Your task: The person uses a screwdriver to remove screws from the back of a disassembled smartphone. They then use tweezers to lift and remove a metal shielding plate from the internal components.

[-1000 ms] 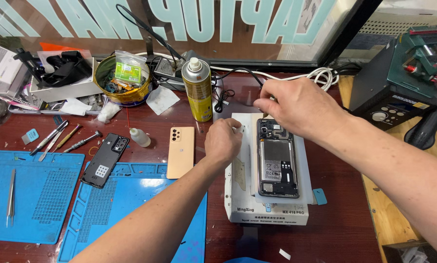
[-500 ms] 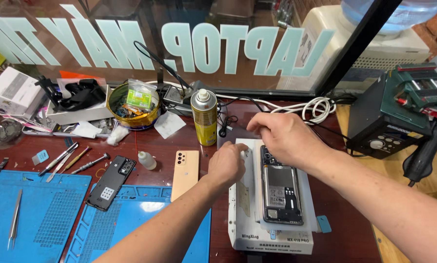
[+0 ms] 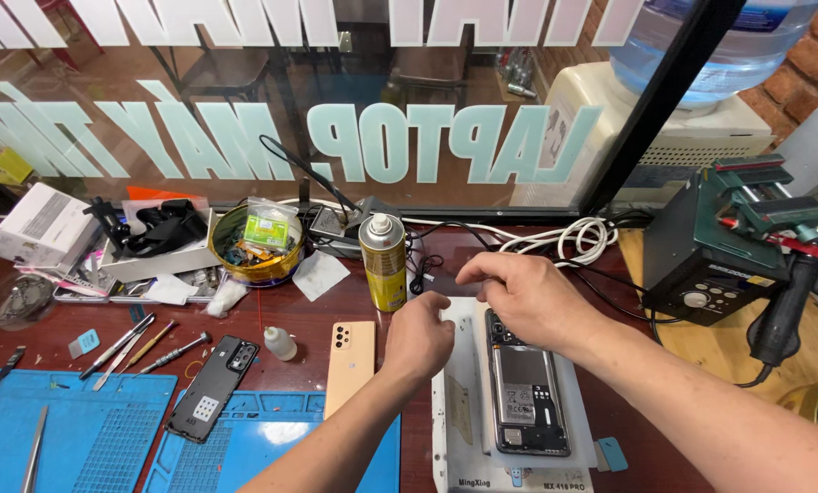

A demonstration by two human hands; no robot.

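Head view: a phone repair bench seen from above, both hands at the top end of an opened phone.
Opened phone (image 3: 527,388): lies back-off, insides up, on a white heating pad (image 3: 454,429) near the bench's front edge, right of the blue mats.
Done, as it looks: the back cover is off and the battery and boards are bare; a peach back cover (image 3: 350,365) lies flat just left of the pad, and a black back cover (image 3: 214,387) lies further left, half on a blue silicone mat (image 3: 71,429).
Left, as it looks: the phone is not closed up and its inner parts sit in the frame; I judge the work to be mid-way, at the top edge of the phone.
Left hand (image 3: 418,338): curled into a loose fist at the pad's upper left corner, knuckles up, forearm running in from the bottom; whether it pinches anything I cannot tell.
Right hand (image 3: 523,297): palm down over the phone's top end, fingers bent and reaching left toward the other hand; its fingertips hide what they touch, so the hold cannot be told.
Nearby: a yellow spray can (image 3: 383,263) stands upright just behind the left hand; tweezers and screwdrivers (image 3: 140,345) lie well to the left; a green hot-air station (image 3: 728,242) sits at the far right.
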